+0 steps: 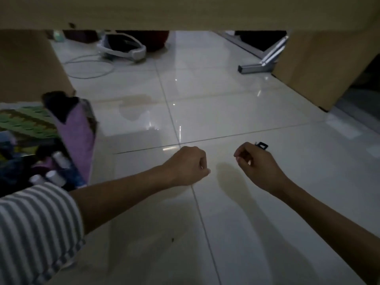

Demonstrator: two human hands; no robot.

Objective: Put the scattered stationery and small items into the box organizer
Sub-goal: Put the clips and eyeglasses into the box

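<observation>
I look under a wooden table at a pale tiled floor [236,103]. My left hand [188,165] hovers low over the tiles as a closed fist, and nothing shows in it. My right hand [256,164] is beside it, fingers curled in with thumb and forefinger pinched, nothing visible between them. A small black clip-like item [262,145] lies just beyond the right hand's knuckles. At the left stands the box organizer [80,140] with purple walls. It holds several white-capped bottles [59,159] and a green patterned pack [26,120].
The table's underside [185,11] spans the top, with wooden panels at the left [28,64] and right [312,64]. A white headset [123,48] with a looped cable [90,66] lies at the back. A metal stand foot [257,67] sits back right.
</observation>
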